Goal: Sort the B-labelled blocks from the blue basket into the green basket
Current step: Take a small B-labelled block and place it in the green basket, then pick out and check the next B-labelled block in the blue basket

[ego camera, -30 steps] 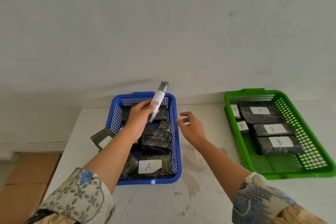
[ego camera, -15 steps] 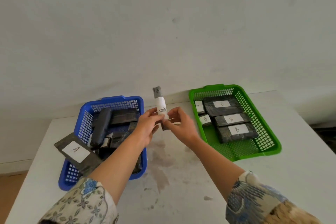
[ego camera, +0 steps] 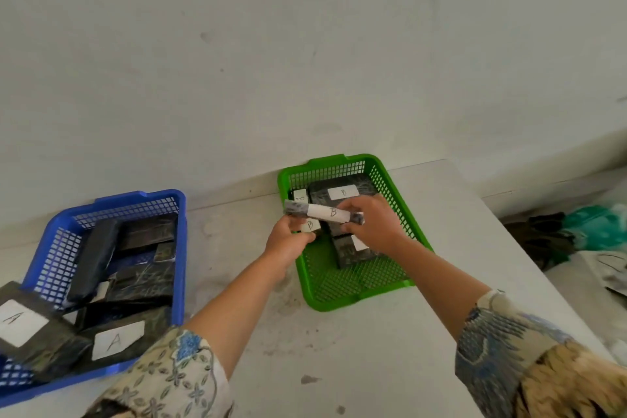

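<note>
A narrow dark block with a white B label (ego camera: 324, 212) lies level in the air above the left part of the green basket (ego camera: 359, 287). My left hand (ego camera: 288, 239) grips its left end and my right hand (ego camera: 375, 224) grips its right end. Under it, several dark blocks with B labels (ego camera: 342, 193) lie in the green basket, partly hidden by my hands. The blue basket (ego camera: 179, 248) at the left holds several dark blocks, two with A labels (ego camera: 117, 339).
Both baskets stand on a white table (ego camera: 254, 332) against a grey wall. The table's right edge runs close beside the green basket. Beyond that edge lie dark and teal cloths (ego camera: 576, 231) lower down.
The B-labelled block went from upright over the blue basket to level over the green basket. My right hand has taken its other end. The view has swung to the right.
</note>
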